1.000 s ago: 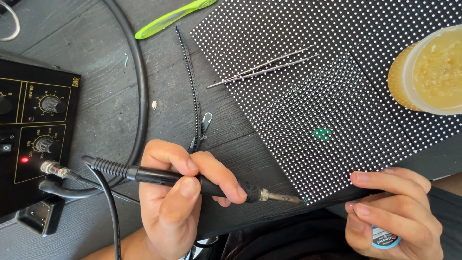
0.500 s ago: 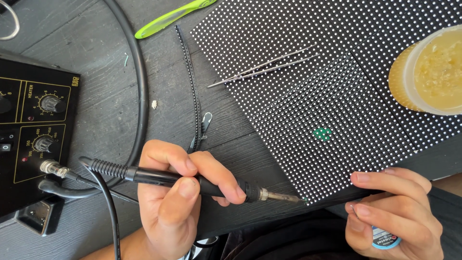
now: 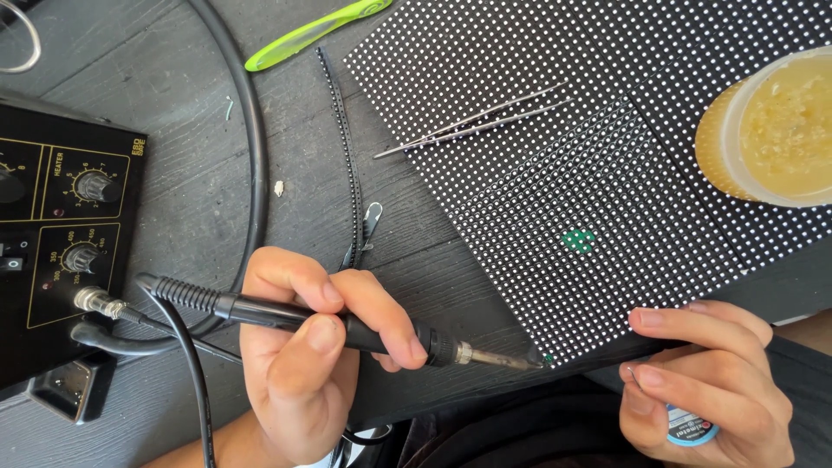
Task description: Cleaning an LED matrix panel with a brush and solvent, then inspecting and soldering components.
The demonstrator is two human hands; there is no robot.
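The left hand (image 3: 299, 364) was wrapped around a soldering iron (image 3: 347, 327), thumb and fingers clamped on its smooth black handle just behind the metal collar. The iron lay nearly level, its ribbed rubber strain relief trailing away from the panel and its thin bare-metal tip touching the near corner of the LED matrix panel (image 3: 555, 173), beside a small green spot at the panel's edge. That panel was a flat black sheet covered in a fine, even grid of pale dots, resting on a dark, rough-grained wooden table (image 3: 173, 121).

The right hand (image 3: 706, 381) sat just off the panel's near edge, fingers curled together around a small round spool with a blue rim (image 3: 689, 429), the fingertips resting against the panel's border.

On the panel lay a pair of slim steel tweezers (image 3: 477, 123), their points facing the table side, and a small green patch of exposed board (image 3: 578, 240) showed near the middle of the near section. At the panel's far right corner stood a round translucent tub of yellowish, grainy paste (image 3: 780, 130). Left of the panel ran a narrow black strip of tiny parts (image 3: 347, 165), a lime-green plastic tool (image 3: 316, 30) beyond it, and a black boxy soldering station (image 3: 61, 234) with knurled knobs, ringed by thick black cable (image 3: 251, 165).
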